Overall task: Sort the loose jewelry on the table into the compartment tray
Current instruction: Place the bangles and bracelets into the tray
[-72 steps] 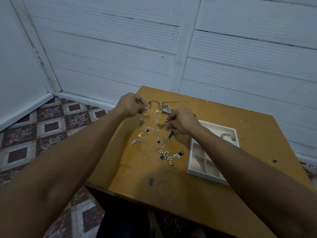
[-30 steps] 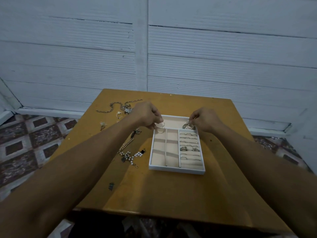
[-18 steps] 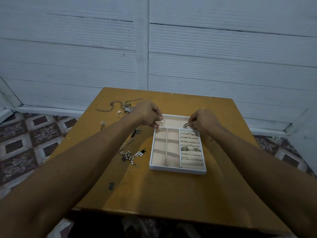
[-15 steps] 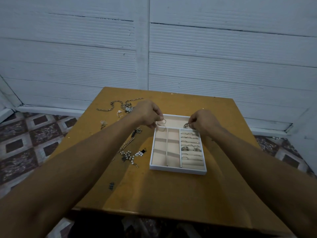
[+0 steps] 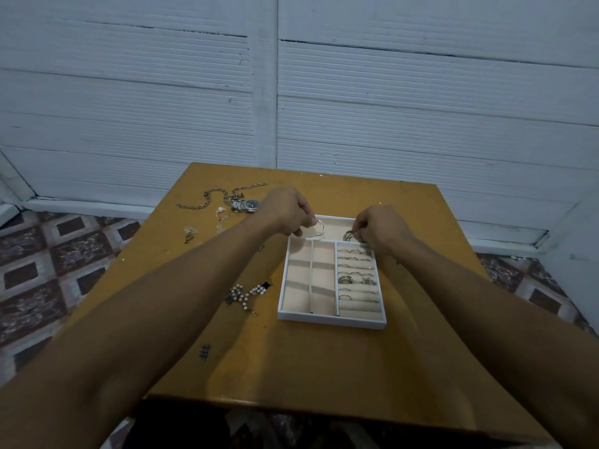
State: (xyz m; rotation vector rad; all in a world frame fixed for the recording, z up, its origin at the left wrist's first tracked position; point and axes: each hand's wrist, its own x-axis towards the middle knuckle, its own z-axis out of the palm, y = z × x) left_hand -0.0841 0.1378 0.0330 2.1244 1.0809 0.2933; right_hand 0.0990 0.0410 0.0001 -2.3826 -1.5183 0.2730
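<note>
1. Thin silvery metal, bent into a plain round hoop [image 5: 319,227], is pinched between the thumb and curled fingers of the left hand [image 5: 287,212]. It hangs over the left end of the tray's far, wide compartment.
2. The right hand [image 5: 382,230] has its fingers curled round a small bunch of bangles [image 5: 348,235] of the same pale metal, at the right part of that far compartment. Whether they touch the lining I cannot tell.
3. The tray [image 5: 330,320] is a shallow rectangle with a smooth white rim and a soft-looking cream lining. Thin dividers cut its left side into square cells.
4. The tray's right column is a row of padded rolls, and rings [image 5: 346,279] sit tucked between them — some slim bands, two chunkier.
5. Loose jewelry lies on the table left of the tray:
   - a pearl strand [image 5: 246,294] with round pale beads and a dark clover-shaped piece, just beside the tray's left wall;
   - a steel watch [image 5: 246,205] with a dark dial, near the left hand;
   - a long-linked chain [image 5: 207,199] beyond the watch;
   - a few small glinting pieces [image 5: 189,233], too small to make out.
6. The table [image 5: 308,361] is ochre wood, smooth and scuffed, with a small dark hash mark [image 5: 204,351] near the front.
7. Behind it stands a white wall [image 5: 421,108] of ribbed panels — below, the floor [image 5: 48,254] is patterned maroon-and-grey tile.
</note>
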